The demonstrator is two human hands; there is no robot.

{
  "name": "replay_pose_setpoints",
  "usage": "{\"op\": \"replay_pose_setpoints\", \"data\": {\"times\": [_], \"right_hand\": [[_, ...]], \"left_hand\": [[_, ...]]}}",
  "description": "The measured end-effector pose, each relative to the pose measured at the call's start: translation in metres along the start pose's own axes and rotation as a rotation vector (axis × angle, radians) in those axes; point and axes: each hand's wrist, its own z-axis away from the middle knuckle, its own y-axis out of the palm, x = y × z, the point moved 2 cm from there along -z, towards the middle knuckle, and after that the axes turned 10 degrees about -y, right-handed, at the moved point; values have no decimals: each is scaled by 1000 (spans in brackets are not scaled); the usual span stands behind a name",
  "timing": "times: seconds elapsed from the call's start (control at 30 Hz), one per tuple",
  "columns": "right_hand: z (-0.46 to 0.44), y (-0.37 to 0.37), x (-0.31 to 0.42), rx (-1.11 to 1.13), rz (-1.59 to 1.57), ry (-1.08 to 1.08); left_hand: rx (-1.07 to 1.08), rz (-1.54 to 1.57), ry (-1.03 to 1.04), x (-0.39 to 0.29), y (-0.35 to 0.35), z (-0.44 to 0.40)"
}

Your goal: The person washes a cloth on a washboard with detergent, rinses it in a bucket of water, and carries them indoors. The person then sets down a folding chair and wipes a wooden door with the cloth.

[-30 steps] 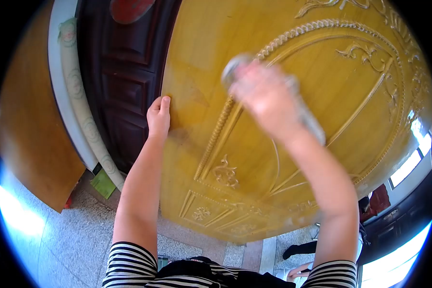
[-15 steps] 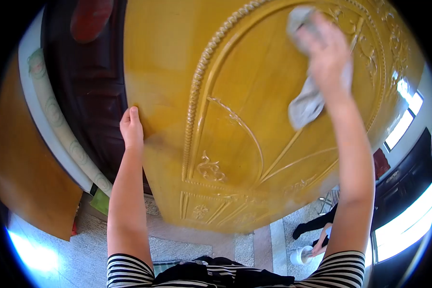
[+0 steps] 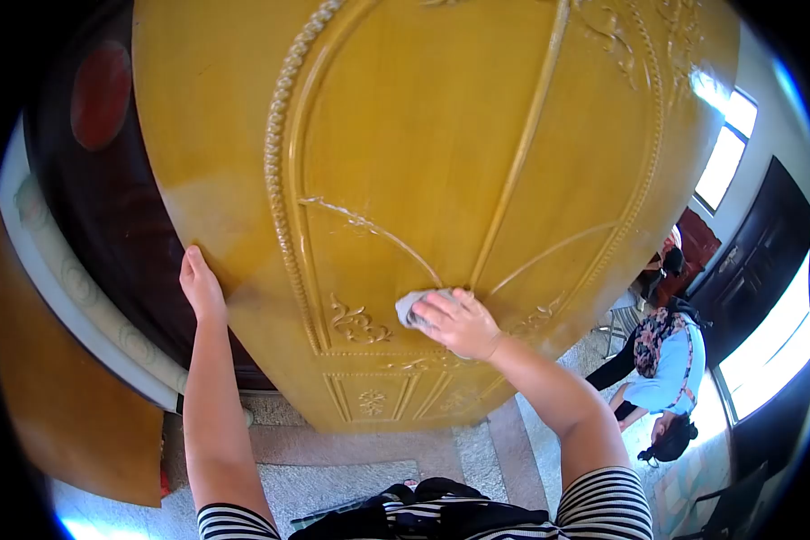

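Observation:
A large yellow-brown carved door panel (image 3: pixel 405 162) stands in front of me, with raised beaded arches and leaf reliefs. My right hand (image 3: pixel 462 326) presses a pale grey cloth (image 3: pixel 411 311) against its lower middle, near where the carved curves meet; the fingers are bunched over the cloth. My left hand (image 3: pixel 202 286) grips the panel's left edge, thumb on the near face and the other fingers hidden behind it.
Behind the panel on the left is a dark door (image 3: pixel 108 198) with a red oval. A brown board (image 3: pixel 72 387) leans at far left. On the right, a person (image 3: pixel 670 369) bends down near a dark door (image 3: pixel 756 243). Grey paving (image 3: pixel 333 481) lies below.
My right hand has swept the cloth down and left from the upper right of the panel to its lower middle. My left hand still holds the edge. The view has shifted.

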Motion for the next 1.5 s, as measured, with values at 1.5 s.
{"op": "replay_pose_setpoints", "data": {"times": [1.5], "right_hand": [[-103, -181, -230, -593, 451, 322]], "left_hand": [[560, -1009, 1235, -1, 185, 236]]}}
